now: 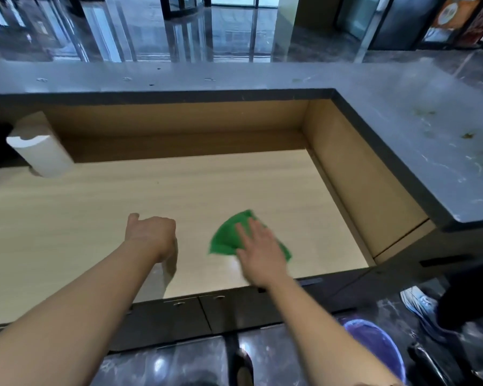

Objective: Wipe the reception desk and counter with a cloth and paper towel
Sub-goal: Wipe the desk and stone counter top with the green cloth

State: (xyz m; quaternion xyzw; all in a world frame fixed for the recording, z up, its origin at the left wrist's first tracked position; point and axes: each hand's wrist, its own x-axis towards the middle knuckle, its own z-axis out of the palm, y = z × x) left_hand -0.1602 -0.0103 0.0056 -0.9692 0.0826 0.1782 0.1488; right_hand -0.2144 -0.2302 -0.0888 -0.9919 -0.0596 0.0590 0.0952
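Note:
A green cloth (229, 235) lies flat on the light wooden desk (95, 213), right of centre near the front edge. My right hand (260, 249) presses on it with straight, spread fingers and looks motion-blurred. My left hand (151, 235) hovers just left of the cloth with its fingers curled under, holding nothing that I can see. A white paper towel roll (41, 149) stands at the back left of the desk. The raised grey stone counter (402, 121) wraps round the back and right side, with a few brownish specks on its right part.
Wooden side walls (354, 174) box in the desk at the back and right. Dark cabinet doors (207, 313) sit below the front edge. On the floor to the right are a purple bucket (379, 344) and another person's shoe (418, 302).

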